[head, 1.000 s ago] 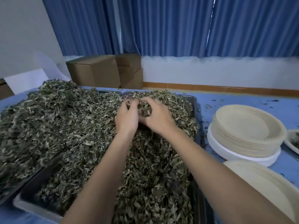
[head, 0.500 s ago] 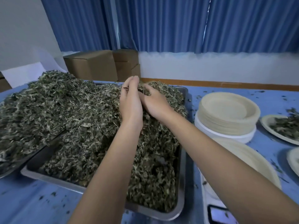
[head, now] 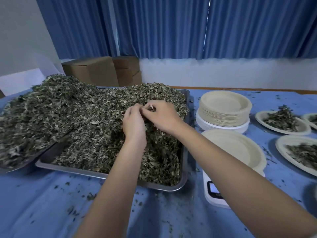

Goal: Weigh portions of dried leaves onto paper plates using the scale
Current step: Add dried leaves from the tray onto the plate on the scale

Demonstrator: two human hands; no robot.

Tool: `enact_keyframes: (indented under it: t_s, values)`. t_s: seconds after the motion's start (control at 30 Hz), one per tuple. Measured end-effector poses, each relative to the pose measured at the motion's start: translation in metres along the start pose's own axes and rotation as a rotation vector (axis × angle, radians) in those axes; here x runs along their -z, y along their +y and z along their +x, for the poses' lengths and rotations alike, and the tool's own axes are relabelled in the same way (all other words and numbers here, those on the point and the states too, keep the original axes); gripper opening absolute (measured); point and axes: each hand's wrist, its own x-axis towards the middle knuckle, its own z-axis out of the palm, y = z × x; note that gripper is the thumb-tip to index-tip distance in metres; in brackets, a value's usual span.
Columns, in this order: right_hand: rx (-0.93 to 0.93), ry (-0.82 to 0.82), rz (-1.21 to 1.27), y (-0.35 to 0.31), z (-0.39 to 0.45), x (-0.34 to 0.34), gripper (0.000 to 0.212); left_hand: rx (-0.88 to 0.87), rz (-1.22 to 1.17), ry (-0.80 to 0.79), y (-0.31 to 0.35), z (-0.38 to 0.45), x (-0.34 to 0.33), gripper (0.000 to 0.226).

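Both hands work together in the heaped dried leaves (head: 96,117) filling the metal tray (head: 186,170) at the table's (head: 42,203) middle: the left hand (head: 134,124) and right hand (head: 163,116) each have their grip curled on leaves. An empty paper plate (head: 240,148) sits on the scale (head: 212,194) toward the right edge.

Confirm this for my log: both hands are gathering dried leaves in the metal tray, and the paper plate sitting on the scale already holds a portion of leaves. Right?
Not quite. The head view shows the paper plate on the scale is empty; the plates holding leaves lie further right on the table. The rest stands: the left hand and right hand are gathering dried leaves in the metal tray.
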Motion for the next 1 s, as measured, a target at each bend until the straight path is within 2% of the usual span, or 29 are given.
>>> enact_keyframes:
  t_s: [0.23,0.33,0.43,0.5,0.6,0.7,0.87,1.0]
  values:
    - [-0.008,0.18,-0.037,0.008,-0.016,0.064,0.019,-0.177,0.114,-0.17,0.01,-0.019,-0.046,0.019]
    - [-0.087,0.256,-0.057,0.038,-0.036,0.099,0.022,-0.219,0.237,-0.304,0.0,-0.037,-0.087,0.028]
    - [-0.212,0.282,-0.107,0.073,-0.061,0.118,0.026,-0.171,0.314,-0.461,-0.021,-0.056,-0.117,0.028]
    - [-0.286,0.254,-0.137,0.094,-0.08,0.12,0.026,-0.121,0.373,-0.556,-0.039,-0.063,-0.124,0.027]
    - [-0.363,0.091,-0.165,0.113,-0.1,0.119,0.032,-0.15,0.423,-0.624,-0.056,-0.06,-0.122,0.021]
    - [-0.393,-0.027,-0.123,0.113,-0.107,0.125,0.045,-0.199,0.471,-0.683,-0.058,-0.053,-0.115,0.032]
    - [-0.402,0.013,-0.061,0.101,-0.109,0.138,0.047,-0.152,0.399,-0.76,-0.05,-0.051,-0.106,0.037]
    - [-0.404,-0.035,-0.076,0.095,-0.115,0.146,0.052,-0.121,0.337,-0.843,-0.045,-0.052,-0.1,0.045]
